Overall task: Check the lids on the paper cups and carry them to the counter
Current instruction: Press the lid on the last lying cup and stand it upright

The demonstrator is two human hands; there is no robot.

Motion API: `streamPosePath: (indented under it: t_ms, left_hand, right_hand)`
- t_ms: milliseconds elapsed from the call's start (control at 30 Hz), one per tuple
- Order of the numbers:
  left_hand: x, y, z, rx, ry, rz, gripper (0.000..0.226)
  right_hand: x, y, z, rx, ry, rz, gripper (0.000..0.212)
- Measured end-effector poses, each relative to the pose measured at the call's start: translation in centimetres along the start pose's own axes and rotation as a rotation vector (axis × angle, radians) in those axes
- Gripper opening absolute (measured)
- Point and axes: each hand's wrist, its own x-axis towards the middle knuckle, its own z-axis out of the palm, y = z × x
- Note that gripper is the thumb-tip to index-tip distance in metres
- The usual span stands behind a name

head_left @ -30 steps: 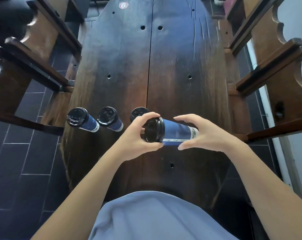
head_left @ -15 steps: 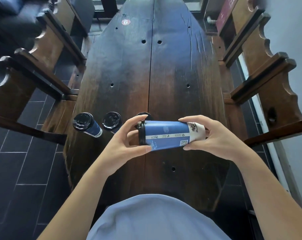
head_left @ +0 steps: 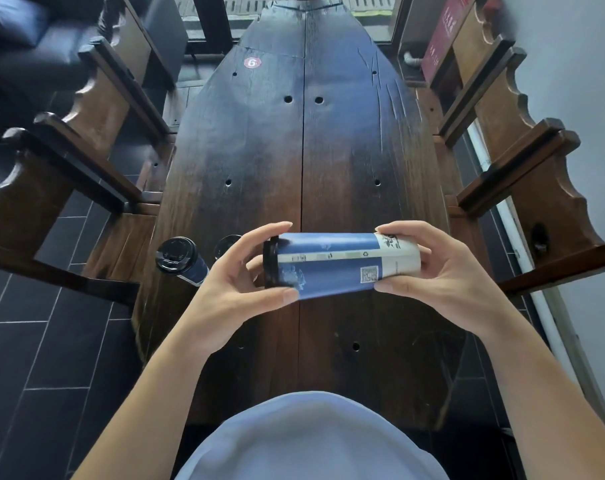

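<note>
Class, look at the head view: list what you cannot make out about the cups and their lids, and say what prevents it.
1. Held cup: its lid is edge-on, so the top is unseen.
2. Second standing cup: mostly hidden behind the left hand.
3. Any third cup: hidden behind the held cup and hands.
4. QR code and print: too small to read.
5. Base: covered by the right hand.

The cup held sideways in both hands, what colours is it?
The cup is blue with a white base end and a black lid, seen in the head view.

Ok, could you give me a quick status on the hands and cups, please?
Left hand grips the lid end, right hand the base. Held cup lies sideways above table. Cup waits left. Nothing blocking.
</note>
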Motion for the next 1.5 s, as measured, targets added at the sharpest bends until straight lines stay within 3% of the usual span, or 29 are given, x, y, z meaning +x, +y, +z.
streamPosePath:
  t_ms: [167,333,533,733,833,1000,1333,1500]
  left_hand:
    - [-0.5,0.7,-0.9,0.017,-0.019,0.079,0.066]
    - [-0.6,0.7,-1.5,-0.005,0.026,0.012,0.072]
    - [-1.2,0.9,-2.7,-0.039,-0.013,0.006,0.082]
    - [-1.8,1.5,-3.5,-0.008,0.012,0.003,0.072]
    - [-2.1,1.4,-4.1,-0.013,0.024,-0.038,0.076]
    - [-2.7,1.4,-5.1,-0.002,-0.034,0.043,0.093]
    - [-2.6,1.4,-6.3,0.004,0.069,0.048,0.086]
    - [-2.6,2.0,-6.3,0.002,-0.017,0.080,0.091]
  right_hand:
    - [-0.1,-0.7,1.1,0.009,0.012,0.042,0.057]
    - [-0.2,-0.9,1.8,0.016,0.033,-0.011,0.067]
    - [-0.1,-0.8,2.3,0.021,0.027,-0.043,0.062]
    - [0.2,-0.7,3.4,0.026,0.012,-0.024,0.063]
    - [0.3,-0.8,4.0,0.006,0.014,-0.036,0.065]
    - [0.7,-1.0,4.9,0.047,0.030,-0.033,0.060]
    - [1.8,-1.6,6.0,0.046,0.050,-0.080,0.069]
    - [2.2,-1.7,6.0,0.081,0.051,-0.097,0.065]
